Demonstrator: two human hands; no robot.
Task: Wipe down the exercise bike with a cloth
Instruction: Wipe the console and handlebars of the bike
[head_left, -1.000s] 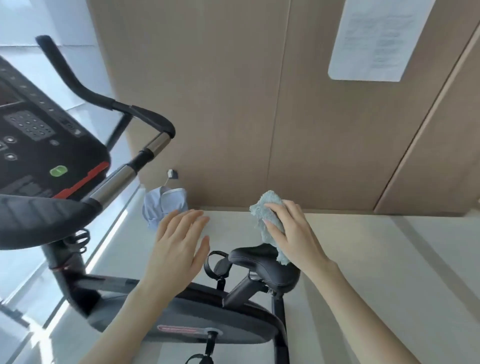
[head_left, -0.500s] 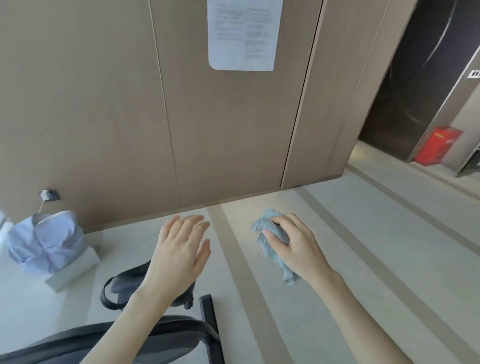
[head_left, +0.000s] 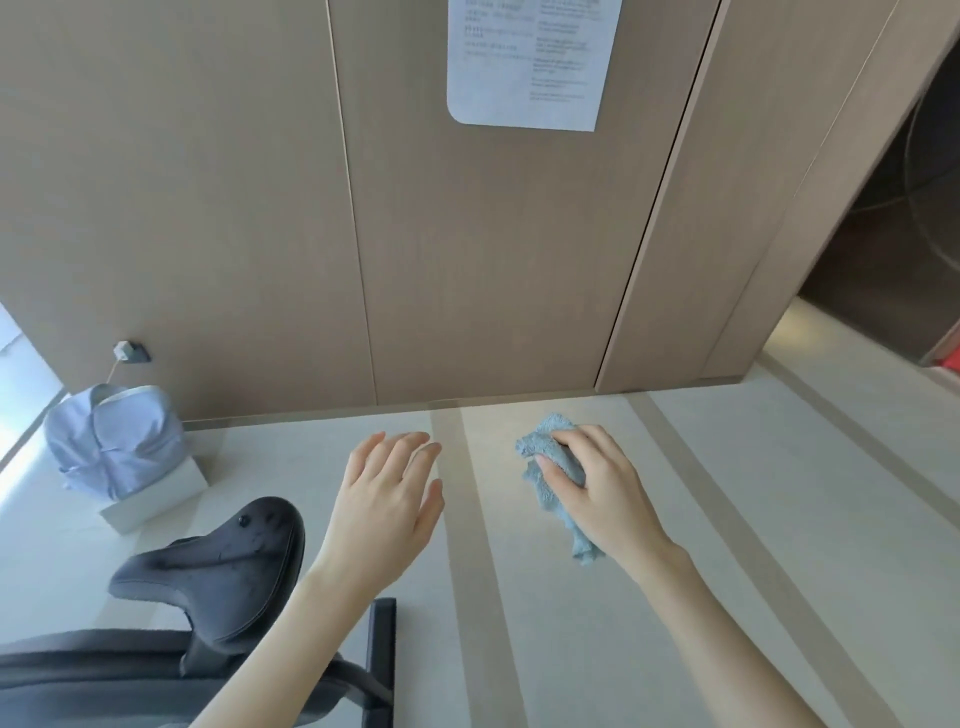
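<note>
The exercise bike's black saddle (head_left: 218, 561) shows at the lower left, with part of the dark frame (head_left: 78, 675) and a rear base bar (head_left: 382, 660) below it. The handlebars and console are out of view. My left hand (head_left: 384, 509) hovers open, palm down, just right of the saddle and apart from it. My right hand (head_left: 597, 493) is shut on a crumpled light blue cloth (head_left: 548, 457), held in the air over the floor, well right of the bike and touching nothing.
A beige panelled wall (head_left: 467, 260) with a printed paper notice (head_left: 530, 62) stands straight ahead. A pale blue bag (head_left: 111, 441) rests on a white box (head_left: 156, 493) at the left by a wall socket. A dark doorway (head_left: 893, 234) opens at the right. Striped light floor lies below.
The view has swung right, from the bike's console and handlebars to the wall and floor. The right hand with the cloth has come off the saddle; both hands now hover right of it.
</note>
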